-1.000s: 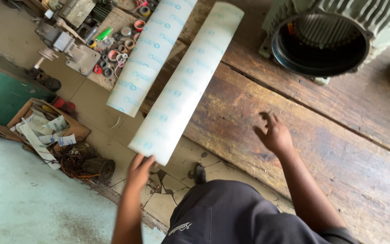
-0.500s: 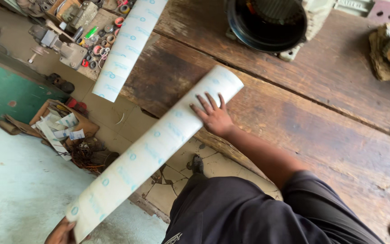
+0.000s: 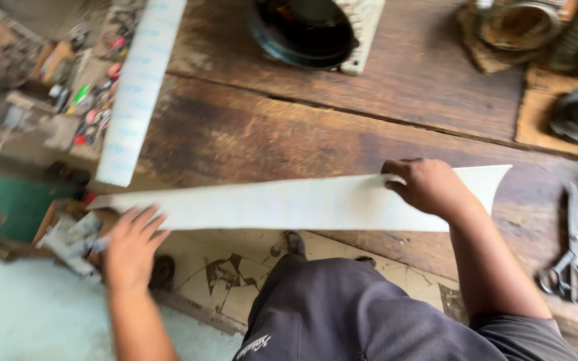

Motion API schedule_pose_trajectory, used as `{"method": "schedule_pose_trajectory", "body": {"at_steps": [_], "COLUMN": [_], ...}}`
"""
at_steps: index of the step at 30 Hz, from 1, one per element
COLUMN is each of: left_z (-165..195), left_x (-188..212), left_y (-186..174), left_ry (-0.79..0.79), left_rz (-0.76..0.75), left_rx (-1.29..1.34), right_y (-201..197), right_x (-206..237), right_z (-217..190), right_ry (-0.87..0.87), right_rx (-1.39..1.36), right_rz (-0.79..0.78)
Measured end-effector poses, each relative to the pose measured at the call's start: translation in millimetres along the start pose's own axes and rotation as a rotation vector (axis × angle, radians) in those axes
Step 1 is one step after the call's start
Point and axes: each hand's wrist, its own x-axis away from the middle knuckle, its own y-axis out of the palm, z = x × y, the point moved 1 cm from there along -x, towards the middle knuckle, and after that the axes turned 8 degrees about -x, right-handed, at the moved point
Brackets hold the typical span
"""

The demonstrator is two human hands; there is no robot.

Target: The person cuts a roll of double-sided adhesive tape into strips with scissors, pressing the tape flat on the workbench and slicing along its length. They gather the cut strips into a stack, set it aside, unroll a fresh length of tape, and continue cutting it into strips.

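The long white sheet (image 3: 289, 204) is laid across the counter (image 3: 316, 127) edge — right hand (image 3: 429, 187) pressed flat on it, left hand (image 3: 132, 247) spread open at the overhanging end. Best kept taut — smoothed evenly, no creasing.

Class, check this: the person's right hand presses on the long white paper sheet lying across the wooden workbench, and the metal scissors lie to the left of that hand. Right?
Not quite. In the head view the metal scissors lie to the right of the right hand, which presses on the long white paper sheet on the wooden workbench.
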Motion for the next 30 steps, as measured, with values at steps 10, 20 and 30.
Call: {"method": "schedule_pose_trajectory", "body": {"at_steps": [10, 20, 30], "left_z": [-79, -106, -125], "left_x": [-169, -160, -61], "left_y": [239, 269, 310], "left_ry": [-0.112, -0.538, 0.246], "left_rz": [-0.439, -0.729, -1.219], "left_rx": [-0.542, 0.118, -0.713], "right_y": [36, 137, 161], "right_x": [-41, 19, 54], "right_z": [98, 21, 32], "right_ry": [0.137, 0.163, 0.571], "right_rx": [-0.018, 0.392, -0.024], "right_rz": [0.125, 0.628, 0.495]}}
